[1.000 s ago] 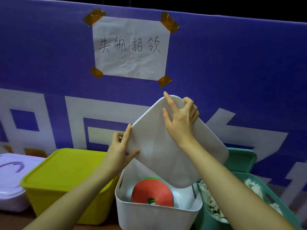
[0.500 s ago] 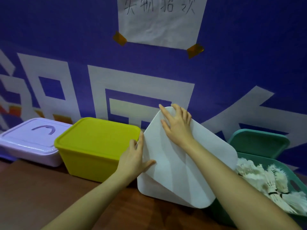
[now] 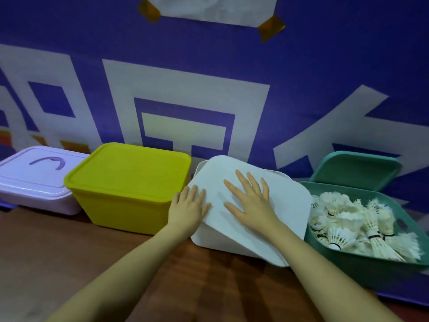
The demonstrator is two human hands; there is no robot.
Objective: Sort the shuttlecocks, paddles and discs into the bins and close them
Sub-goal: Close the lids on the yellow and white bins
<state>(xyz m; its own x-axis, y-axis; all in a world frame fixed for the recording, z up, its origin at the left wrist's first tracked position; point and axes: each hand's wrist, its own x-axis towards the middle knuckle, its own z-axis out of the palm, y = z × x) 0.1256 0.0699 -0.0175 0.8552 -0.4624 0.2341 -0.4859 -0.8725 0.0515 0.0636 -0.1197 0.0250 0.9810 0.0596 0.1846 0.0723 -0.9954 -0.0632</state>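
White lid (image 3: pixel 285 205) under both flat hands

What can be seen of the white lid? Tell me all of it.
The white lid is a flat, rounded-corner square of matte plastic. It lies skewed and tilted on the white bin, its near corner overhanging the bin's front, not seated. The right hand presses flat on its middle; the left hand rests flat on its left edge. It sits between the yellow bin and the green bin.

Both hands, left hand (image 3: pixel 188 206) and right hand (image 3: pixel 249 201), press flat on the skewed white lid (image 3: pixel 283 212).
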